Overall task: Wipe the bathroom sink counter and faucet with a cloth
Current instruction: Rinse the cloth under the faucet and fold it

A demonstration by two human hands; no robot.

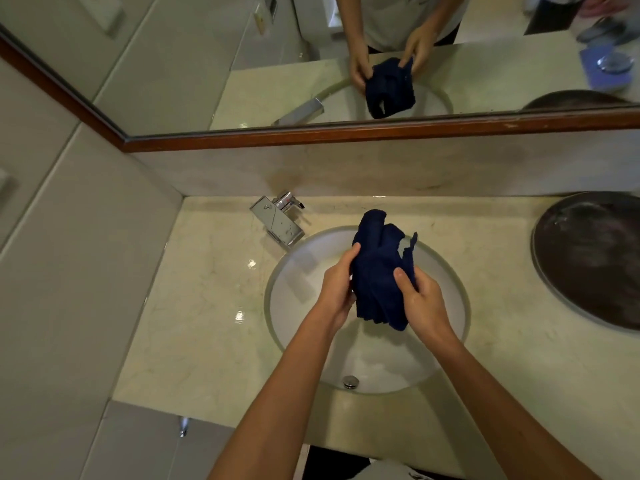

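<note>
Head camera is looking down on a dark blue cloth (379, 271), which is hanging bunched and folded above the white sink basin (298, 306), clear of the basin's surface. Both hands are gripping it: the left hand (337, 289) is curling its fingers round the cloth's left edge, and the right hand (420, 301) is clamping the right side, with the thumb pressing across the front of the fabric. Loose folds are drooping below the hands, and a ragged corner is sticking up at the upper right.

A metal drain plug (350, 381) is sitting at the near side of the basin. Just beyond the basin's upper left rim, a chrome faucet (278, 220) is standing on the pale marble counter (194, 306), its flat spout reaching toward the bowl and carrying water drops. Well apart on the right, a dark round tray (588, 258) is lying on the counter, partly cut off by the frame edge. Above the backsplash, a wood-framed mirror (242, 46) is reflecting the hands, the cloth and the faucet.
</note>
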